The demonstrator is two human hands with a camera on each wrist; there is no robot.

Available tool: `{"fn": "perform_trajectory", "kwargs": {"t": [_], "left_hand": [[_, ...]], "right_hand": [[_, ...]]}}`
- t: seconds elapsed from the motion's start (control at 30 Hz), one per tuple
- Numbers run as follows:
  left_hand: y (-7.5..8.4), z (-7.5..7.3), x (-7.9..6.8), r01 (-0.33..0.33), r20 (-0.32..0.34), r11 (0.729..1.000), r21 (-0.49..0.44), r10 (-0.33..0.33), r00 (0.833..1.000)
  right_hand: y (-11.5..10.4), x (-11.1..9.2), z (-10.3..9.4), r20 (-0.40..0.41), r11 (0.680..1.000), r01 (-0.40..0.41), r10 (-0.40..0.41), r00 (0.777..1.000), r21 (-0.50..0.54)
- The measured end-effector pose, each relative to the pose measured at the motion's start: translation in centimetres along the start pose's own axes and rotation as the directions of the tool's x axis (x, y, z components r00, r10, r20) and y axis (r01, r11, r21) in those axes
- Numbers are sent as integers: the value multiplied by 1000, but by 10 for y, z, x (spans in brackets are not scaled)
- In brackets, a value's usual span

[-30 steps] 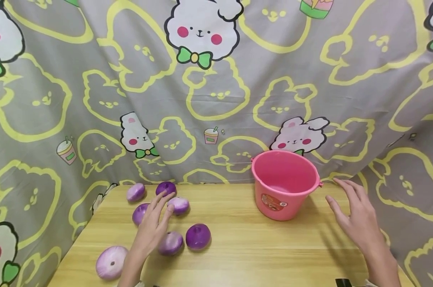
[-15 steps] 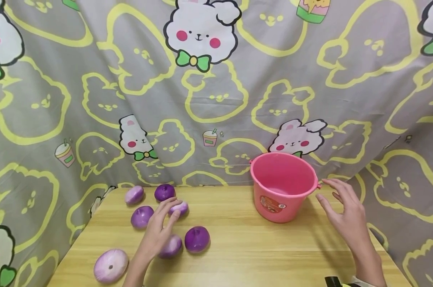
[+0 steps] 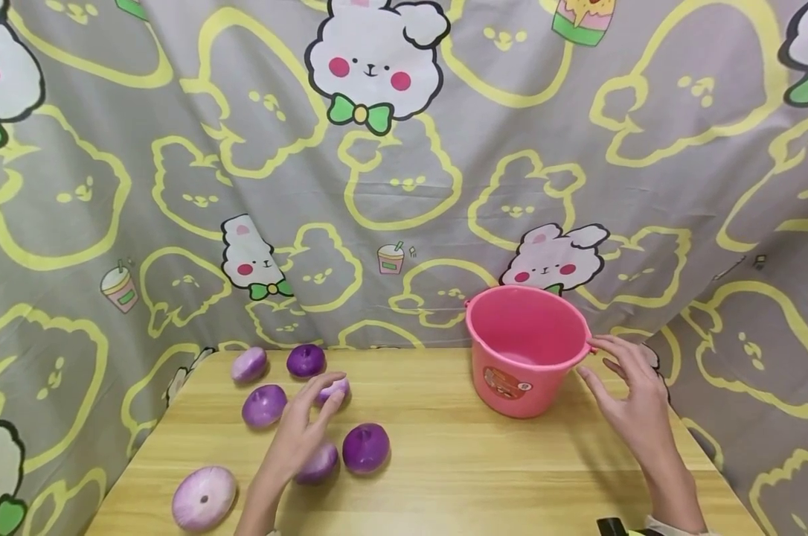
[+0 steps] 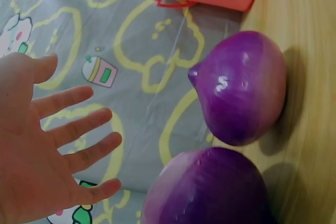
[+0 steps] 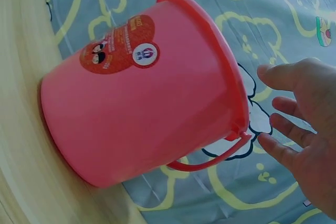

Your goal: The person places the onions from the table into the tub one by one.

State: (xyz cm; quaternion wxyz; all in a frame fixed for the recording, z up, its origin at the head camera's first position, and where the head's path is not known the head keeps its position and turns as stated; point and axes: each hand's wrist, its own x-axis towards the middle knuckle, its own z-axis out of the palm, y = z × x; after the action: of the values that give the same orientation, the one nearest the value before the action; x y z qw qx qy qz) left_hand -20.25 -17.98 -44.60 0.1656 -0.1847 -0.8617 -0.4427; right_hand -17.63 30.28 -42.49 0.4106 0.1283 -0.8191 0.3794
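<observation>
My left hand [image 3: 301, 430] hovers above several purple onions on the table. It partly covers a pale onion [image 3: 335, 388] and a lower onion [image 3: 318, 463]. A dark purple onion [image 3: 366, 448] sits just right of it. In the left wrist view, that hand's spread fingers hold nothing, with a pointed purple onion [image 4: 241, 87] nearby. A pink bucket [image 3: 511, 387] stands upright at the right back. Beside its rim is my right hand [image 3: 628, 406], fingers slightly bent and holding nothing. In the right wrist view, a small gap separates the fingers from the bucket's lowered handle [image 5: 212, 163].
More onions lie at the left: a pale one [image 3: 204, 498] near the front, a purple one [image 3: 264, 406], and others along the back edge. Behind the wooden table [image 3: 431, 476] hangs a grey patterned curtain [image 3: 404, 171], close to the bucket.
My right hand has moved left, closer to the bucket's rim. My left hand has shifted slightly right over the onions. The onions and bucket stay in place on the table.
</observation>
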Motion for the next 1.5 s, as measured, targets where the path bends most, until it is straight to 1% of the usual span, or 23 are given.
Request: {"fn": "perform_trajectory", "kwargs": {"t": [0.07, 0.17, 0.33, 0.43, 0.53, 0.63, 0.7, 0.8, 0.93, 1.0, 1.1, 1.23, 1.33, 1.5], "left_hand": [[1, 2, 3, 19, 15, 1000, -15, -18, 1000], [3, 5, 7, 17, 33, 999, -33, -15, 999], [2, 9, 9, -47, 43, 999, -9, 47, 998], [0, 11, 8, -67, 68, 998, -4, 67, 995], [-3, 12, 6, -54, 102, 998, -16, 55, 993], [-6, 13, 5, -14, 130, 1000, -27, 17, 991], [-8, 14, 4, 11, 147, 999, -33, -6, 989], [-10, 15, 2, 28, 176, 999, -39, -20, 984], [-11, 18, 0, 27, 208, 999, -31, -20, 978], [-12, 19, -1, 24, 218, 999, -21, -19, 976], [-13, 19, -2, 16, 224, 1000, -13, -12, 974], [-13, 20, -2, -10, 230, 1000, -16, 13, 973], [-13, 21, -2, -28, 242, 999, -21, 32, 970], [-13, 22, -3, -28, 253, 1000, -11, 30, 967]], "right_hand": [[0, 0, 2, -7, 1000, 19, -19, 1000, 12], [0, 1, 5, -6, 999, 42, -42, 999, 26], [-1, -1, 12, 13, 998, 57, -57, 998, 35], [-1, -2, 16, 25, 998, 50, -51, 998, 36], [-2, -3, 19, 48, 999, 13, -15, 999, 29], [-3, -4, 20, 73, 1000, -27, 26, 997, 12], [-3, -4, 21, 81, 999, -32, 32, 996, 0], [-2, -5, 24, 70, 1000, 5, -4, 998, -16], [-1, -6, 28, 38, 998, 62, -61, 997, -18], [0, -7, 29, 30, 997, 73, -72, 997, -17], [2, -8, 31, 22, 997, 78, -77, 997, -19], [4, -9, 31, 23, 998, 57, -56, 998, -19], [5, -10, 31, 17, 998, 55, -55, 998, -19], [3, -10, 32, 3, 998, 61, -61, 998, -29]]}}
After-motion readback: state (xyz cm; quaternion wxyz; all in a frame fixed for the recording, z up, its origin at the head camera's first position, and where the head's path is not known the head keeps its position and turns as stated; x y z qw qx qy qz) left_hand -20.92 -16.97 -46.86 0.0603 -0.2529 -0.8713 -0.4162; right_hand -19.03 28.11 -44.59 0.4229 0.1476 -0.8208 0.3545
